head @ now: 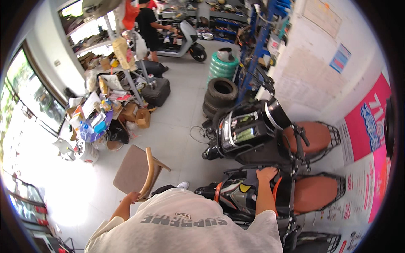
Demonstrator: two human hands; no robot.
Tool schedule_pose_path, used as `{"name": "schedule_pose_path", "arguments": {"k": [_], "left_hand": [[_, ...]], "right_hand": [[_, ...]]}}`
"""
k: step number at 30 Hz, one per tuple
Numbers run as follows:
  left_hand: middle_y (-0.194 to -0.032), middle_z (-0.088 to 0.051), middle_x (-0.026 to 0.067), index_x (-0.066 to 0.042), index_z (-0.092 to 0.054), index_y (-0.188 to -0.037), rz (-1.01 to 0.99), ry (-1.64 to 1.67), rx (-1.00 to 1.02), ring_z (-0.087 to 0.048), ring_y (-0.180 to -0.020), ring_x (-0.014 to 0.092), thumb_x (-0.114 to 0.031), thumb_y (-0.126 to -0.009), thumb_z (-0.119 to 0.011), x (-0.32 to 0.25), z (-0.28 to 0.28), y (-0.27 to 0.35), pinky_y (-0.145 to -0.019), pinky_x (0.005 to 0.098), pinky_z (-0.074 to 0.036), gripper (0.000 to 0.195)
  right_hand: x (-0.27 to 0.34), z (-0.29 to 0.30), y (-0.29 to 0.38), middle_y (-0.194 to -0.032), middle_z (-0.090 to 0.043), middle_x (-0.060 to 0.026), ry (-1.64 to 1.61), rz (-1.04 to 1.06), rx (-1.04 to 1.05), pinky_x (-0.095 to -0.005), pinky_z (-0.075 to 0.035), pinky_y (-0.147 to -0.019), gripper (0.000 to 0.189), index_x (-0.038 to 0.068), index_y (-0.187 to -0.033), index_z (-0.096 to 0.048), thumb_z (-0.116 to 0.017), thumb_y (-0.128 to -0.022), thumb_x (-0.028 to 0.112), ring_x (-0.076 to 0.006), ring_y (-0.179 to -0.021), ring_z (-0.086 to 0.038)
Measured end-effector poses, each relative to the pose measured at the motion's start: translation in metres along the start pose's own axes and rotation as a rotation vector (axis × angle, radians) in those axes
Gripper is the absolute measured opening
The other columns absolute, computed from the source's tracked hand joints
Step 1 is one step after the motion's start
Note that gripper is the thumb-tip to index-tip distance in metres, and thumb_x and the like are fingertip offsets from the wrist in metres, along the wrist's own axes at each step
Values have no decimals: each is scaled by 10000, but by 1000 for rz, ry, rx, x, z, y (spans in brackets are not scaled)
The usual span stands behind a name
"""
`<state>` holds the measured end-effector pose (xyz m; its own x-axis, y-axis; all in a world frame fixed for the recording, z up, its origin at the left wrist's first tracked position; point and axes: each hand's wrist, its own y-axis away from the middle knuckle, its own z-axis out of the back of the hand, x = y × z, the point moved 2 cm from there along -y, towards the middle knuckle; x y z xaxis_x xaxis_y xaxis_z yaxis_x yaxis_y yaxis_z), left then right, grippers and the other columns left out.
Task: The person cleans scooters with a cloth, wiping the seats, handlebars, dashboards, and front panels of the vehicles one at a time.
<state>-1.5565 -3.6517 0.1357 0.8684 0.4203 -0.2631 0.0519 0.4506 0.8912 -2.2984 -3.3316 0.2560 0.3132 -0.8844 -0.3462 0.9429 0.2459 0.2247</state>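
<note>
My left hand (134, 197) is at the near end of a chair's curved wooden back rail (148, 175), its fingers against the wood. That chair (130, 169) has a brown padded seat. Off to the right, my right hand (267, 174) lies on a dark grey cloth (252, 177) over the front of a black and orange electric scooter (235, 194). Its fingers bend over the cloth's edge and are partly hidden. A yellow patch (244, 188) shows beside the cloth. The scooter's seat (315, 194) is reddish brown.
A second black scooter (245, 128) stands just ahead, with stacked tyres (220, 96) beyond. On the left, a cluttered round table (109, 118) has cardboard boxes (143, 118) and a white bucket (86, 151) around it. Another person (147, 28) stands by a grey scooter (186, 38).
</note>
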Motion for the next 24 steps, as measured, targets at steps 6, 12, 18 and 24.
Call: {"name": "schedule_pose_path", "arguments": {"k": [6,12,18,24], "left_hand": [[-1218,-629,72,-174,-525,-1340,238,177,10,-620,-879,232,-395,-971,-482,126,-22,-3,-750,428,-523,432],[-1230,-630,60,-225,-507,-1383,377,261,152,-611,-938,223,-393,-975,-449,161,-36,-2,-784,434,-506,444],[-1183,-649,38,-228,-542,-1350,-46,69,158,-613,-942,208,-425,-971,-449,133,-3,-51,-800,445,-508,438],[-1075,-660,41,-166,-593,-1274,-65,-42,-35,-628,-904,205,-443,-919,-526,-43,20,6,-736,397,-541,455]], "right_hand": [[3,-31,-54,-1418,-540,-155,134,-74,96,-593,-184,-1125,580,48,-1299,-628,-477,-896,437,-369,-1330,-473],[32,-47,-24,-1456,-495,-172,234,41,23,-561,-98,-1160,617,3,-1358,-562,-336,-962,418,-370,-1381,-403],[49,-37,51,-1508,-378,-228,44,282,-168,-455,-87,-1221,724,-81,-1422,-409,-468,-918,436,-371,-1426,-281],[29,-51,114,-1588,-231,-205,-49,389,-320,-445,-53,-1229,754,-56,-1487,-303,-479,-926,414,-357,-1483,-165]]}}
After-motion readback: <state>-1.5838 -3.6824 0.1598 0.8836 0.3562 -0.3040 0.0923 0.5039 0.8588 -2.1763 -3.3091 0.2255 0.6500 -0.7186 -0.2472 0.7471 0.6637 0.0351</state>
